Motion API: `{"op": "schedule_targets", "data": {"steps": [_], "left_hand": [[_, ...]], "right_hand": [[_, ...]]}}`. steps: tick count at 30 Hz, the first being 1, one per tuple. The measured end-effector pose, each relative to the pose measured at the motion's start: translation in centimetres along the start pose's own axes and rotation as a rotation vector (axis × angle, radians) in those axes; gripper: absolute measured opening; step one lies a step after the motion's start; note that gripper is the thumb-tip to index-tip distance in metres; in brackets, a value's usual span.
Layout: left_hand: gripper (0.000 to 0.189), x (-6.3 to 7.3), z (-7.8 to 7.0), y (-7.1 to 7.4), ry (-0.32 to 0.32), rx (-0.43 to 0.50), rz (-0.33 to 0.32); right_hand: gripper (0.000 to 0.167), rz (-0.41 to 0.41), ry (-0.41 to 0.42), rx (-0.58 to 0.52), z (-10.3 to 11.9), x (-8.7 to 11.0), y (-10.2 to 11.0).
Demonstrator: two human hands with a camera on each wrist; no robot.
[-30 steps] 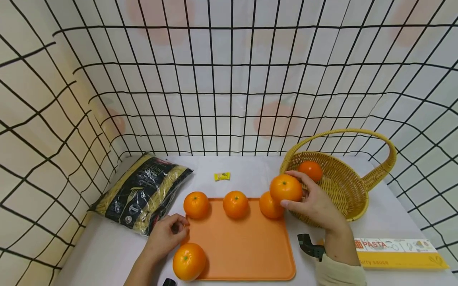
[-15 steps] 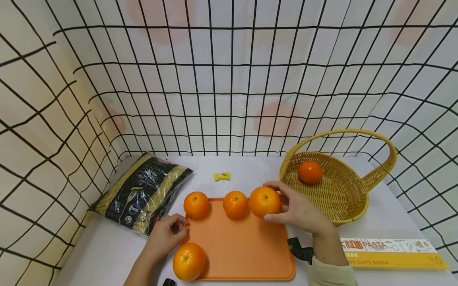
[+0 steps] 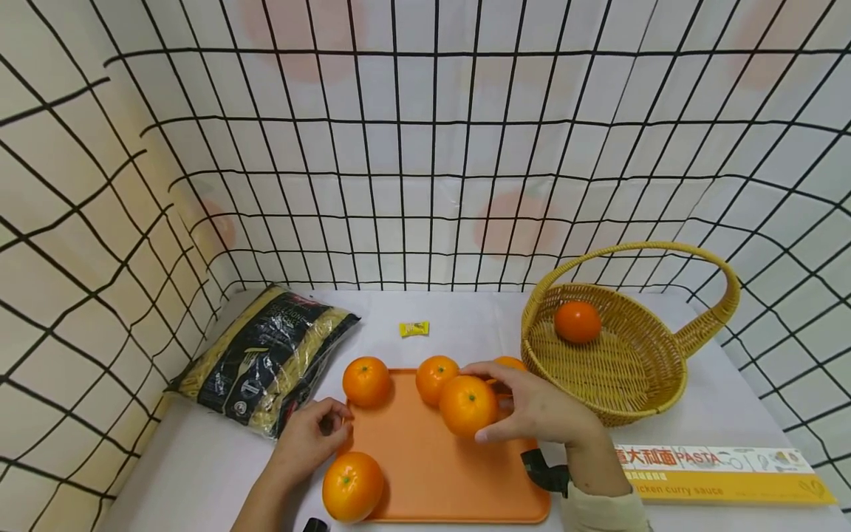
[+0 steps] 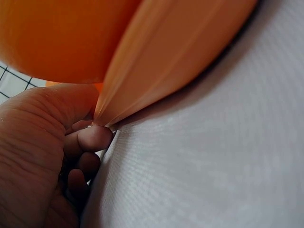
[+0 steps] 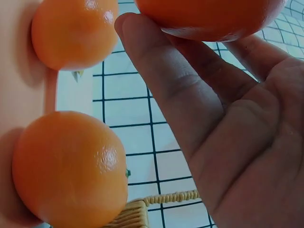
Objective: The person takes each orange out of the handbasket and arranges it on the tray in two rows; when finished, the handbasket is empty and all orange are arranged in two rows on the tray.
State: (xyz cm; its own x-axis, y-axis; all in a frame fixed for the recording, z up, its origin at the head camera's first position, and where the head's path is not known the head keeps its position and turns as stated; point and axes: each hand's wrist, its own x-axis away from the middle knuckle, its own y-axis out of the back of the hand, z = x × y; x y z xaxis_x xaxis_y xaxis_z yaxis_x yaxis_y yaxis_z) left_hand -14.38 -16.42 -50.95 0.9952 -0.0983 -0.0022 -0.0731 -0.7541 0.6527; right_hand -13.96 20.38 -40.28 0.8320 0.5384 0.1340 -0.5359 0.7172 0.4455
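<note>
My right hand [image 3: 541,406] holds an orange [image 3: 468,405] between thumb and fingers over the orange tray [image 3: 425,473]. In the right wrist view, that orange [image 5: 209,19] is above two other oranges on the tray. Along the tray's far edge sit an orange [image 3: 367,382] at the left corner, another orange [image 3: 435,378] in the middle, and a third orange [image 3: 510,362] mostly hidden behind my right hand. An orange [image 3: 352,488] lies at the near left corner. My left hand [image 3: 312,436] pinches the tray's left rim, its thumb and finger at the edge in the left wrist view.
A wicker basket [image 3: 614,380] with a tall handle stands at the right, a red-orange fruit [image 3: 577,322] inside. A pasta bag [image 3: 266,362] lies at left, a yellow-wrapped candy [image 3: 414,329] behind the tray, and a pasta box [image 3: 725,473] at right. Grid-patterned walls surround the table.
My right hand has carried the orange leftward and nearer from beside the basket to over the tray. The left hand has stayed at the tray's edge.
</note>
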Motion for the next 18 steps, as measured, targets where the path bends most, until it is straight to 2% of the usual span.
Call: {"op": "schedule_targets", "data": {"steps": [9,13,18], "left_hand": [[0.019,0.0,0.1,-0.1,-0.002,-0.018,-0.004],[0.018,0.0,0.0,0.0,0.005,-0.018,-0.001],[0.018,0.0,0.0,0.0,0.005,-0.014,0.001]], "right_hand": [[0.071,0.089,0.036,-0.04,-0.1,-0.6,-0.9],[0.071,0.1,0.021,-0.027,0.0,-0.8,-1.3],[0.074,0.126,0.02,0.047,0.2,-0.8,-1.8]]}}
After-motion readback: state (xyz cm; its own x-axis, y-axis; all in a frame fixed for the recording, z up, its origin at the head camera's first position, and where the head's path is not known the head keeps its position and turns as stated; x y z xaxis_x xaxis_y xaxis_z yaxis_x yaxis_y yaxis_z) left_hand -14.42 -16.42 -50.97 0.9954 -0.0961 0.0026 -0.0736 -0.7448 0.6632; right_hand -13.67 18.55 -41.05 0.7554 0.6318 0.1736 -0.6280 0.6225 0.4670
